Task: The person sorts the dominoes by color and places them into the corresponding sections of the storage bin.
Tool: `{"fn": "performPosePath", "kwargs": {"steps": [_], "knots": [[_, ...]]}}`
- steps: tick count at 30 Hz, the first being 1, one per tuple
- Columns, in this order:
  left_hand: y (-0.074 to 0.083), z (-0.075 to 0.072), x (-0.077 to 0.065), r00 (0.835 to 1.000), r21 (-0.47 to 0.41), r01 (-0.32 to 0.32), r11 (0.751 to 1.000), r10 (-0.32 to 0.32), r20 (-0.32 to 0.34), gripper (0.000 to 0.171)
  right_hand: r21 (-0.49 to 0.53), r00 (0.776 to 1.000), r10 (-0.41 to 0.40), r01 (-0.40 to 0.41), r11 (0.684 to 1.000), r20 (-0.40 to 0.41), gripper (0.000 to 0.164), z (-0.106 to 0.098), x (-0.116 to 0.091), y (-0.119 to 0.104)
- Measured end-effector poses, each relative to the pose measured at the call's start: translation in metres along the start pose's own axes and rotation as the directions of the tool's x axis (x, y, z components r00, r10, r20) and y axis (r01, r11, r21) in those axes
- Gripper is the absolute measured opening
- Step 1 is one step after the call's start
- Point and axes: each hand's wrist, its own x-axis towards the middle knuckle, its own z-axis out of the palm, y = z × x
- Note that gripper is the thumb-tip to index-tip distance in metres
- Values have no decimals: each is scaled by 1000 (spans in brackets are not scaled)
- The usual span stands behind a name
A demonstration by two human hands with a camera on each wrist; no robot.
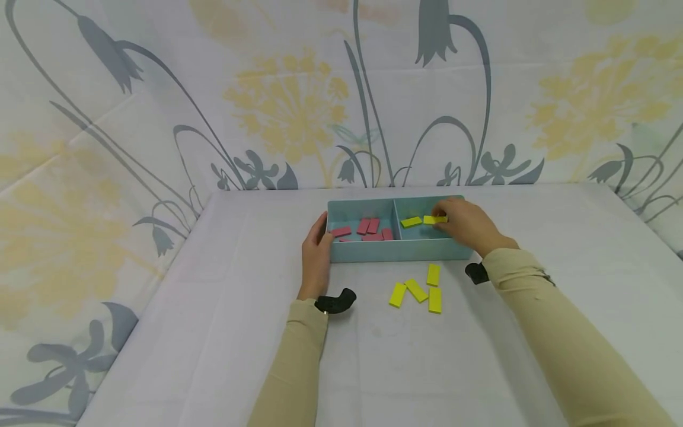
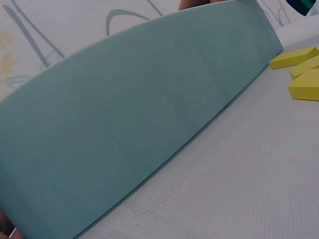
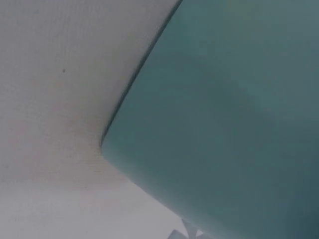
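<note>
1. Head view: A person's left hand [image 1: 316, 261] holds the blue-green box [image 1: 395, 251] by its left end on a cloth-covered counter [image 1: 373, 367], thumb near the front corner, apparently to keep it from sliding.

2. Head view: The right hand [image 1: 469, 225] reaches over the box's front rim, fingertips bent down into the right compartment [image 1: 418, 206], where they appear to pinch a yellow block [image 1: 430, 219] beside a second one [image 1: 411, 222] lying flat.

3. Head view: A divider [image 1: 396, 220] keeps loose red blocks [image 1: 363, 226] in the left compartment [image 1: 363, 207] apart from the yellow pair. Four more yellow blocks [image 1: 434, 300] lie on the counter before the box, a spot that seems handy for the right hand.

4. Head view: The left sleeve [image 1: 296, 362] runs nearly straight forward; the right sleeve [image 1: 560, 332] slants in from the lower right, its wrist bent, likely to let the fingers dip inside.

5. Left wrist view: The box's long wall dominates, fingertips [image 2: 7, 227] at its lower-left end, yellow blocks on the cloth at right.

6. Right wrist view: The box's wall and corner show against the cloth; the hand is out of sight, its grip impossible to tell from here.
</note>
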Motion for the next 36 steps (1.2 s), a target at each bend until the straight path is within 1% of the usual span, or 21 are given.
{"fn": "performPosePath", "kwargs": {"steps": [3,7,11,20,23,26,31,36], "knots": [[0,-1,0,1000,-6,-3,1000,3,1,49,-15,999,14,-13,1000,39,25,0,3,-1],[0,-2,1,1000,-22,4,1000,-4,-2,48,-54,996,16,-12,998,86,23,-1,7,-4],[-1,-1,0,1000,-27,16,1000,-16,-3,47,-89,994,15,-5,996,111,23,0,9,-5],[-3,-1,-1,1000,-15,22,1000,-23,-8,47,-108,985,52,-35,993,162,23,6,16,-9],[-3,-4,0,1000,-17,13,1000,-13,-12,47,-115,983,55,-36,993,174,23,10,21,-9],[-3,-5,0,1000,-17,11,1000,-11,-12,48,-98,983,42,-25,995,180,23,13,24,-8],[-4,-3,1,1000,-20,12,1000,-11,15,47,-73,984,38,-25,997,174,22,14,26,-5],[-2,-2,2,1000,-18,-6,1000,6,13,47,-51,986,21,-13,999,167,21,14,27,-4]]}}
